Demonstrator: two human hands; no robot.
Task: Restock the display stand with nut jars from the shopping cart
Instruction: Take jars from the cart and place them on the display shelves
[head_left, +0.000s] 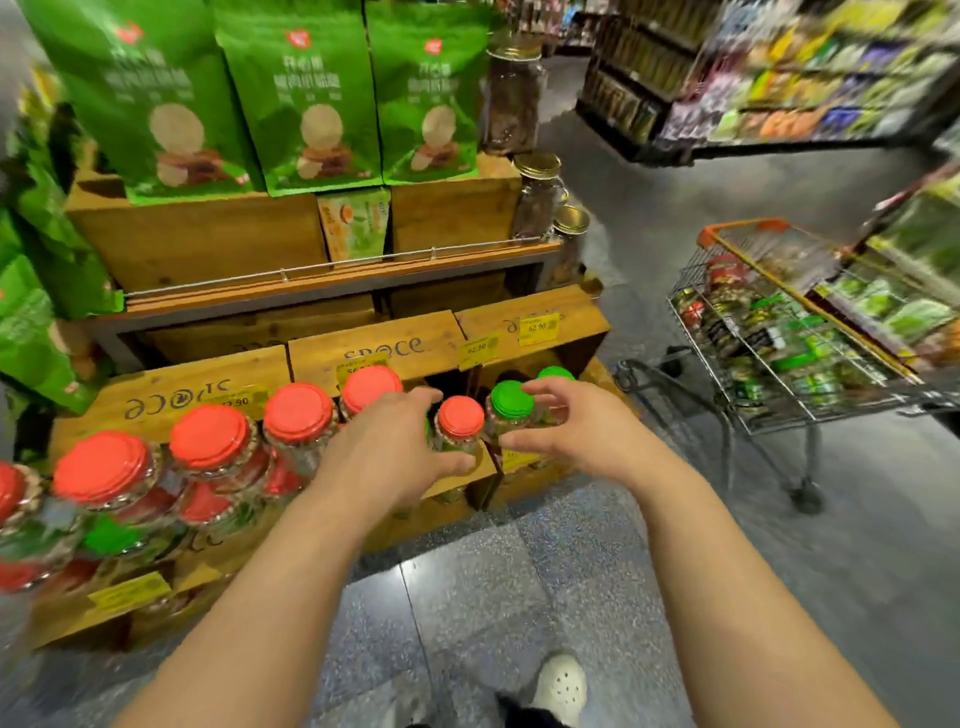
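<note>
There is one camera, and it sits on the person's head. It looks forward and down, from above the wooden stand (395, 348) and close to its front edge. The lens is very wide, so straight lines bend near the sides. Both arms reach out from the bottom edge of the view toward the middle. The floor (493, 582) lies right below. The cart (779, 332) is off to the right, a bit farther away. Far shelves (779, 78) at the top right look blurry.
</note>
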